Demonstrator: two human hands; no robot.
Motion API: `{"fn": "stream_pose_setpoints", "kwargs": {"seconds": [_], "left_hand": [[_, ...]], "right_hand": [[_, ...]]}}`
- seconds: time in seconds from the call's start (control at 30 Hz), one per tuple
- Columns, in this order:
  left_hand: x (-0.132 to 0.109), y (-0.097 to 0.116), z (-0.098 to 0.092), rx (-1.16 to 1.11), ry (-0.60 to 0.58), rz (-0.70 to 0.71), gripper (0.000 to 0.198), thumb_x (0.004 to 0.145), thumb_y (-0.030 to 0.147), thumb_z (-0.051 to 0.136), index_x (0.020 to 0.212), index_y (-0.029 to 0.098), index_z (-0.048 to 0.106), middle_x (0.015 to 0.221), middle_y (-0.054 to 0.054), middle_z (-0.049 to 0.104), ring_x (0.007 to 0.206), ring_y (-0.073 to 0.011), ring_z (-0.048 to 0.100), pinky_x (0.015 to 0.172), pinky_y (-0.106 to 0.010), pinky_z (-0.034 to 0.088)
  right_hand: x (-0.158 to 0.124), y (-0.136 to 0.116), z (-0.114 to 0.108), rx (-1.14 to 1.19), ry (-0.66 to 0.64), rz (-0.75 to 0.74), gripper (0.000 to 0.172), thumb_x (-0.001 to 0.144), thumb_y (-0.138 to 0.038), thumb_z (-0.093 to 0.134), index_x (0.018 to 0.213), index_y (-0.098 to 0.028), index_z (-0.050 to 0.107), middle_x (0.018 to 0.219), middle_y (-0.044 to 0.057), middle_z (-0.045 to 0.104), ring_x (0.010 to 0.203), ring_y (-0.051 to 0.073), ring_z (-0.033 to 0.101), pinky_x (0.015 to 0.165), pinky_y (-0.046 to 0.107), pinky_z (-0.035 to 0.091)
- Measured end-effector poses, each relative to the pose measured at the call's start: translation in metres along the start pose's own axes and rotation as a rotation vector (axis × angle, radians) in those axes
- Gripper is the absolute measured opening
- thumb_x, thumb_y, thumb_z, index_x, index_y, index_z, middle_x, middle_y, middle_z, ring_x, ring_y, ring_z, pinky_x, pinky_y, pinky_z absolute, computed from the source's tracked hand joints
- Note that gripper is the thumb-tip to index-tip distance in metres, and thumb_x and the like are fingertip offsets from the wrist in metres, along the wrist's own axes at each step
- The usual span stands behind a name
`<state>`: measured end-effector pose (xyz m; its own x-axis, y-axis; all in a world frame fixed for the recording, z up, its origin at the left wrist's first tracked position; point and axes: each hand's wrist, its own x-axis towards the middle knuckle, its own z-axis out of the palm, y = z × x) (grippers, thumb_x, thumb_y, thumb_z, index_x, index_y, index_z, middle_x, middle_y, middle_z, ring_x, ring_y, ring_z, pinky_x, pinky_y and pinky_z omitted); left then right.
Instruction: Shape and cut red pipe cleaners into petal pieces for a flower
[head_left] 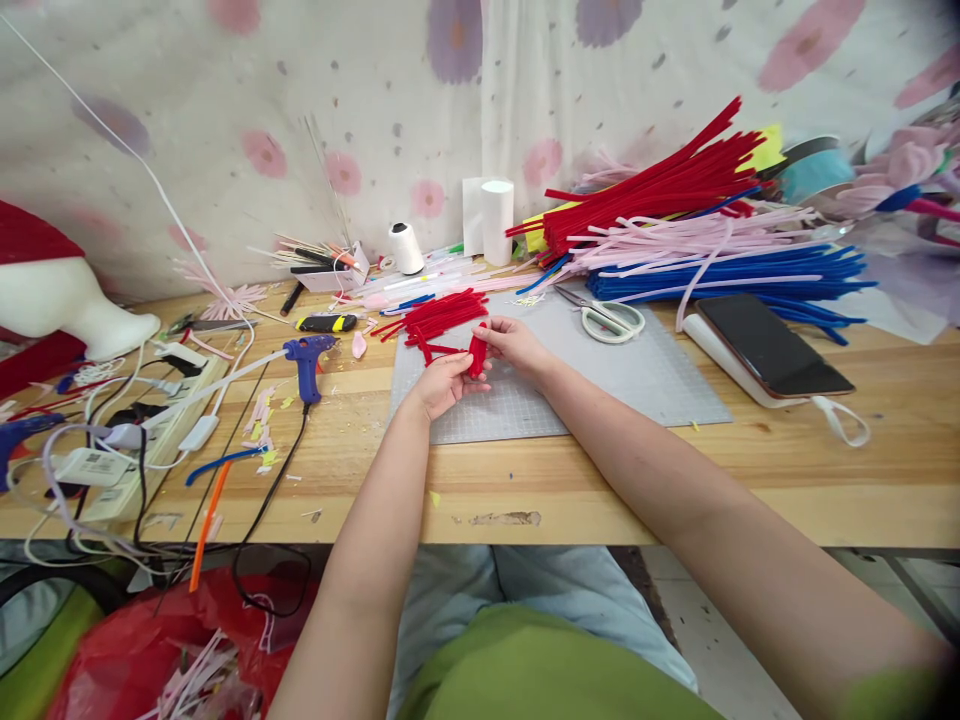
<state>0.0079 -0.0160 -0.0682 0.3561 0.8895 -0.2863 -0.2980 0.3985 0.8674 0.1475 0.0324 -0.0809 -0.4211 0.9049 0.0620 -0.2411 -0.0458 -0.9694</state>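
Both my hands meet over the left part of the grey cutting mat (630, 385). My left hand (448, 385) is closed with thumb and fingers around a bent piece of red pipe cleaner (478, 352). At its upper end, my right hand (512, 345) pinches the same piece. Just behind my left hand lies a pile of short red pipe cleaners (446, 313), some reaching past the mat's edge. Scissors with pale green handles (611, 322) rest on the mat, right of my right hand. My fingers partly cover the red piece.
Bundles of long red (645, 195), pink (675, 240) and blue pipe cleaners (735, 275) lie at the back right, near a phone (776, 345). On the left are a blue glue gun (307, 365), a power strip (150, 440) with tangled cords, and a utility knife (326, 323).
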Motion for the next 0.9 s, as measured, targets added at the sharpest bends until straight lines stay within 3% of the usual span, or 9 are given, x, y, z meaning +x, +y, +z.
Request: {"fn": "stream_pose_setpoints", "kwargs": {"seconds": [0.17, 0.27, 0.37, 0.47, 0.6, 0.9], "left_hand": [[-0.001, 0.001, -0.005, -0.103, 0.004, -0.07, 0.015, 0.081, 0.009, 0.046, 0.08, 0.007, 0.061, 0.072, -0.005, 0.063, 0.061, -0.0081, 0.059, 0.068, -0.027, 0.054], [-0.002, 0.001, -0.003, -0.081, 0.002, -0.079, 0.015, 0.081, 0.008, 0.046, 0.079, 0.007, 0.061, 0.071, -0.006, 0.063, 0.064, -0.01, 0.061, 0.071, -0.029, 0.054], [-0.001, 0.001, -0.004, -0.102, 0.072, -0.059, 0.016, 0.081, 0.008, 0.045, 0.078, 0.007, 0.061, 0.071, -0.006, 0.064, 0.067, -0.0114, 0.063, 0.073, -0.031, 0.054], [0.002, 0.0, -0.006, -0.125, 0.136, -0.002, 0.018, 0.082, 0.006, 0.044, 0.078, 0.008, 0.062, 0.071, -0.006, 0.064, 0.068, -0.011, 0.063, 0.074, -0.03, 0.054], [0.003, 0.002, -0.011, -0.109, 0.16, 0.043, 0.017, 0.082, 0.006, 0.045, 0.08, 0.008, 0.062, 0.074, -0.006, 0.065, 0.07, -0.0106, 0.063, 0.076, -0.029, 0.053], [0.001, 0.004, -0.013, -0.084, 0.198, 0.056, 0.011, 0.08, 0.01, 0.051, 0.075, 0.01, 0.061, 0.065, -0.002, 0.062, 0.061, -0.0077, 0.059, 0.08, -0.035, 0.051]], "right_hand": [[0.005, 0.006, -0.002, -0.007, 0.09, -0.03, 0.037, 0.065, -0.045, 0.066, 0.061, -0.017, 0.043, 0.048, -0.007, 0.042, 0.038, 0.002, 0.029, 0.038, 0.019, 0.022], [0.006, 0.007, -0.003, -0.152, 0.144, -0.084, 0.028, 0.068, -0.041, 0.063, 0.069, -0.018, 0.048, 0.055, -0.005, 0.044, 0.043, 0.005, 0.034, 0.042, 0.02, 0.028], [0.005, 0.004, -0.006, -0.465, 0.25, -0.332, 0.02, 0.065, -0.027, 0.064, 0.08, -0.018, 0.053, 0.071, -0.001, 0.051, 0.059, 0.009, 0.045, 0.053, 0.023, 0.038], [0.001, -0.003, -0.007, -0.744, 0.125, -0.533, 0.009, 0.068, -0.018, 0.059, 0.077, -0.018, 0.059, 0.082, 0.003, 0.056, 0.075, 0.013, 0.048, 0.064, 0.026, 0.041], [-0.005, -0.008, -0.007, -0.898, -0.092, -0.561, 0.008, 0.07, -0.015, 0.056, 0.074, -0.018, 0.062, 0.079, 0.003, 0.06, 0.081, 0.016, 0.05, 0.072, 0.028, 0.042], [-0.009, -0.01, -0.005, -1.075, -0.137, -0.655, 0.012, 0.074, -0.022, 0.057, 0.084, -0.018, 0.063, 0.09, 0.005, 0.06, 0.089, 0.018, 0.051, 0.083, 0.032, 0.038]]}}
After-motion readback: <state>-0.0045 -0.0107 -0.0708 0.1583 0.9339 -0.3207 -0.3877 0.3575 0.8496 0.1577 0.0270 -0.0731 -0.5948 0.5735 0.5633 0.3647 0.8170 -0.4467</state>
